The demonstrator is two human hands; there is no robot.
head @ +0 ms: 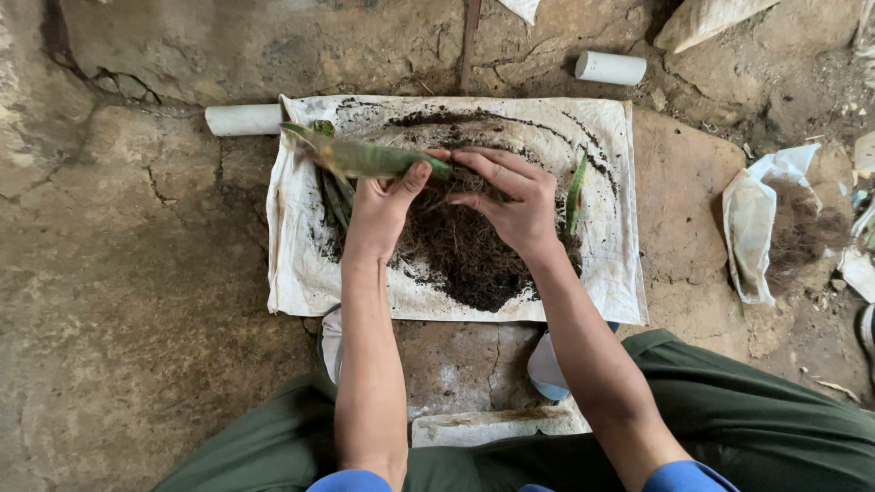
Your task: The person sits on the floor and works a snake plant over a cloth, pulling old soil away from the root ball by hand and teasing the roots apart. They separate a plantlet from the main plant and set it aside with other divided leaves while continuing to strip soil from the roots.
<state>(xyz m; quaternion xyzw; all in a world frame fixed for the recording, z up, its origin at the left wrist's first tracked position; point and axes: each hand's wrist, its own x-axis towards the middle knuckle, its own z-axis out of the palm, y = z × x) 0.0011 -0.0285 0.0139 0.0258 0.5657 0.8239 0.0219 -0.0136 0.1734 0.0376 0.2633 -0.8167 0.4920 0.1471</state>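
The green plant cutting (365, 158) lies sideways over the upper left part of the white cloth (611, 264), leaf tips pointing toward the cloth's left edge, its base pinched in the left hand (383, 205), thumb up against the stem and fingers curled underneath. Right beside it, the right hand (510, 200) arches over the root mass, fingers (483, 162) bent and touching the cutting's base where the fibrous roots (456, 196) begin; it grips nothing fully, more a narrow claw on the tangle. Below both hands sits a dark mound of soil (465, 260) at the cloth's middle, with crumbs trailing in an arc toward the top edge. More green leaves (335, 196) lie under the left hand, and a single narrow leaf (575, 193) stands near the right wrist. A white pipe piece (242, 119) touches the cloth's top left corner, another (610, 67) lies beyond the top right corner. Off the right edge, on the stone floor (137, 273), a crumpled white bag (756, 219) holds brown fibre.
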